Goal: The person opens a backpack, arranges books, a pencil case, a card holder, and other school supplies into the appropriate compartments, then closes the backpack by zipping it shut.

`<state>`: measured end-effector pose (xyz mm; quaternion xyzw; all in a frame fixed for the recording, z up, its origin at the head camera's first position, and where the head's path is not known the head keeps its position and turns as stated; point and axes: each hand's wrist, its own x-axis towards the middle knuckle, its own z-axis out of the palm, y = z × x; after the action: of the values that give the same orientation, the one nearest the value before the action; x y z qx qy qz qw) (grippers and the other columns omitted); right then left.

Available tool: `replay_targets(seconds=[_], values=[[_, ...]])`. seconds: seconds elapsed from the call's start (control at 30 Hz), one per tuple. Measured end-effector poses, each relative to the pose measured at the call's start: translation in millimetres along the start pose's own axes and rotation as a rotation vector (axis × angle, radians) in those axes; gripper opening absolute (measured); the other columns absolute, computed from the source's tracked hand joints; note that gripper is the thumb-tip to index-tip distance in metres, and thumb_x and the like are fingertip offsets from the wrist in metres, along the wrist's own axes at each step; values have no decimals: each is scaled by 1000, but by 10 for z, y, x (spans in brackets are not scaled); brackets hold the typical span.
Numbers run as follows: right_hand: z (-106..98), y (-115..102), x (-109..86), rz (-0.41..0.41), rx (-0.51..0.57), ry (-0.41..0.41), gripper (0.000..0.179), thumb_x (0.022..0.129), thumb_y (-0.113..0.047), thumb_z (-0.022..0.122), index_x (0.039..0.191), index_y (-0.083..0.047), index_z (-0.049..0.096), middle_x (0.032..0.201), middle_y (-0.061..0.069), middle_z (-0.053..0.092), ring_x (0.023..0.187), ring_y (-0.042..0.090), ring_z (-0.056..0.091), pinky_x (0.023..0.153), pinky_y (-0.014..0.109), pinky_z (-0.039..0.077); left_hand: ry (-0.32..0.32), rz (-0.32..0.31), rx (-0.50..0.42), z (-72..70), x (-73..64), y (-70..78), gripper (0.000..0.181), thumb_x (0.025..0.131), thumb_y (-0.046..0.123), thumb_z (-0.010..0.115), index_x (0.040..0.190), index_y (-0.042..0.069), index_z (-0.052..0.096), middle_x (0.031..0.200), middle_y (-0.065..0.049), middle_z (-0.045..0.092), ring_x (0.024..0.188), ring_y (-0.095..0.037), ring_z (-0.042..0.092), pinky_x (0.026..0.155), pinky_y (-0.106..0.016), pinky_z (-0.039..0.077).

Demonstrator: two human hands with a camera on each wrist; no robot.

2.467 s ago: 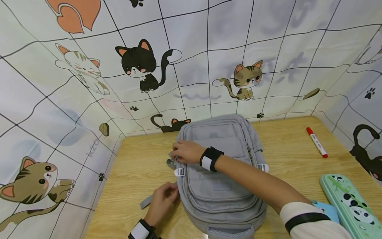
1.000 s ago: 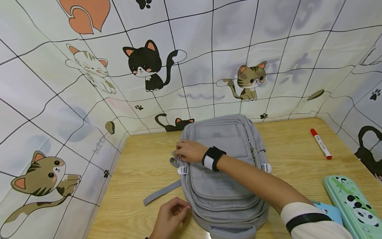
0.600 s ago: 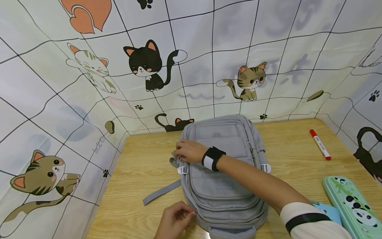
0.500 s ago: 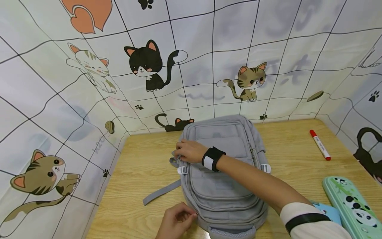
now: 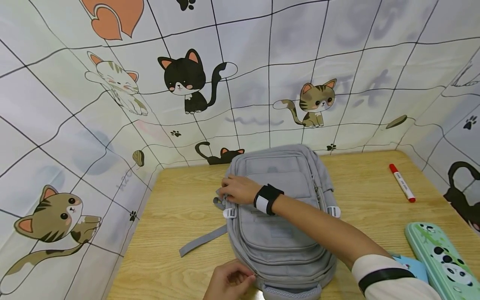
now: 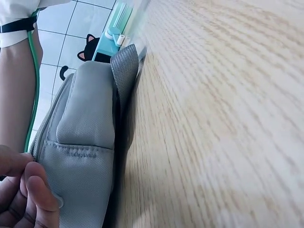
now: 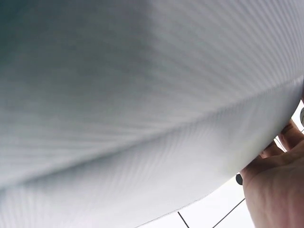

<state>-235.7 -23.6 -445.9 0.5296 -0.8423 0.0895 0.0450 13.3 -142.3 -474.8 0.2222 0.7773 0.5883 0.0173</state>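
Head view: a grey backpack point(image 5: 285, 256) lies on the wooden surface point(image 5: 172, 200), in the middle of the scene, pocketed side up; the right forearm crosses it and hides part of its front, and its near end runs close to the bottom of the frame. At the near left edge of the bag, the left hand point(image 5: 228, 281) pinches with thumb and forefinger on the zipper point(image 6: 35, 145); the small piece between the fingertips is mostly covered, and the wrist is cut off below. Farther up the same edge, the right hand point(image 5: 240, 189) grips the bag, fingers bent over its side, the tips out of sight. A dark wristband point(image 5: 268, 199) with a pale patch sits behind that hand, and a white sleeve point(image 5: 393, 277) with a black band is cut off at the lower right.

A loose grey strap point(image 5: 202, 241) stretches left from the bag between the hands. White buckles point(image 5: 229, 213) show on both sides of the bag. To the far right lies a red-and-white marker point(image 5: 402, 183); nearer, a green panda case point(image 5: 442, 258) is cut off by the frame, with a blue item point(image 5: 414, 266) beside it, partly behind the sleeve and hard to identify. Cat-patterned sheeting point(image 5: 255, 83) rises behind the surface.

Right wrist view is mostly blurred pale fabric, with part of the right hand at the right border and its fingertips hidden.
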Motion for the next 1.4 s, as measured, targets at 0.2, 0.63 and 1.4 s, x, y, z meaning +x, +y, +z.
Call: replay_targets(seconds=[0.2,0.63,1.4], values=[[-4,-8,-27,1,2,-15,16,93,-22,61,106,-26,69,108,-2,59,87,14,49,76,27,45,-24,-9,-45,74,-6,28,6,84,5,70,86,11,69,72,-12,63,66,7,54,50,-22,51],[-12,23,-59,10,7,-15,16,93,-22,62,107,-25,68,108,-2,58,88,15,49,77,28,45,-29,75,-33,226,88,85,4,85,7,69,85,10,72,71,-9,66,64,7,54,51,-19,50],[-608,67,-602,203,52,-52,49,93,-39,59,137,-22,49,141,4,46,130,22,45,106,43,39,-49,172,483,-665,874,249,10,95,28,59,100,22,66,79,12,63,66,2,55,56,-19,47]])
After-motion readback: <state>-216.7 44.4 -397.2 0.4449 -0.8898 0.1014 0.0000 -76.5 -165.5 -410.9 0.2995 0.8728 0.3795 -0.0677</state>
